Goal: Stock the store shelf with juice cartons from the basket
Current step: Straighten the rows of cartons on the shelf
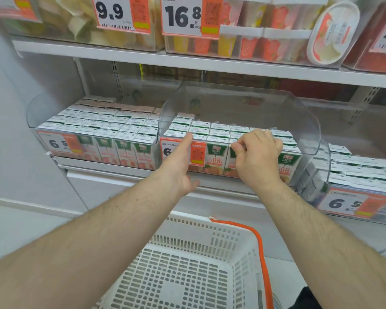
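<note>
**Both hands at the front row of the middle bin; basket shows no cartons**

Obs. 1 — The person stands facing the shelf (187, 63). The right hand (257, 152) is at the front edge of the middle clear bin (243, 101). Its fingers are curled over the top of a front-row juice carton (233, 161), knuckles toward me, thumb tucked against the carton's near face. It reads as a clenched hold on that carton's top edge; how far the fingertips reach behind it is hidden.

Obs. 2 — The left hand (179, 162) lies flat and released against the bin's front left corner. Straight fingers press over the price tag (181, 151), the fingertip reaching the top of the corner carton.

Obs. 3 — The juice cartons (218, 132) stand upright in tight rows, long axes vertical, filling the bin from front edge toward the back. Bins on either side are likewise packed.

Obs. 4 — The white basket (187, 264) sits below, between the forearms, orange handle at its right rim. No cartons are visible in the part shown.

Judgement — The carton lies directly under the right hand's grip, at the front edge, so the right hand is the working one; the left braces the row. Any seating push would run straight down or back along the row. Stocking looks near done.

Risk — A sideways nudge could tilt neighbours in the front row.
</note>
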### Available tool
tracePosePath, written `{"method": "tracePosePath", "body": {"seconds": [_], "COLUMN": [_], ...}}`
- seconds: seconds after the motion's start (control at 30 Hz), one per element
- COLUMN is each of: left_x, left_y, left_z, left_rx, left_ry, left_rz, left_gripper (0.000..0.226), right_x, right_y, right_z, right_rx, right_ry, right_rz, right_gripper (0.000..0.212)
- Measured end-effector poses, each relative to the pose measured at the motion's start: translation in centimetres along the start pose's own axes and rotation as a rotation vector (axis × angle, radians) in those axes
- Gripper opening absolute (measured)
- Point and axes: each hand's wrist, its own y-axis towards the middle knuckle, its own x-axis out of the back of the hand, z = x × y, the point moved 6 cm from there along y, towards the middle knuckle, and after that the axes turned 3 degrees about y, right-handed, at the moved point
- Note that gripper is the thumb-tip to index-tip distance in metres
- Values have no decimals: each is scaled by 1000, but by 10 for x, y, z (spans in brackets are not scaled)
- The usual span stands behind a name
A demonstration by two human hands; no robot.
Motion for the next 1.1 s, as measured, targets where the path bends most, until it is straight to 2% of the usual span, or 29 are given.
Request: {"method": "tracePosePath", "body": {"seconds": [0.13, 0.4, 0.53, 0.87, 0.97, 1.1], "left_x": [-4, 2, 1, -1, -8, -44], "left_y": [12, 27, 28, 23, 18, -6], "left_z": [5, 16, 17, 21, 30, 62], "left_rx": [-11, -10, -1, -19, 0, 33], "left_ry": [17, 71, 59, 42, 59, 86], "left_rz": [-9, -82, -97, -101, -51, 71], "left_gripper": [30, 51, 44, 51, 52, 38], "right_x": [-4, -12, -11, -6, -5, 5], "right_y": [-1, -8, -8, -10, -4, -1], "right_z": [-5, -8, -7, -5, -5, -4], "right_rx": [-15, -31, -54, -123, -178, -139], "right_ry": [22, 84, 94, 93, 61, -14], "right_rz": [34, 55, 60, 135, 185, 216], "right_gripper": [19, 26, 26, 23, 17, 15]}}
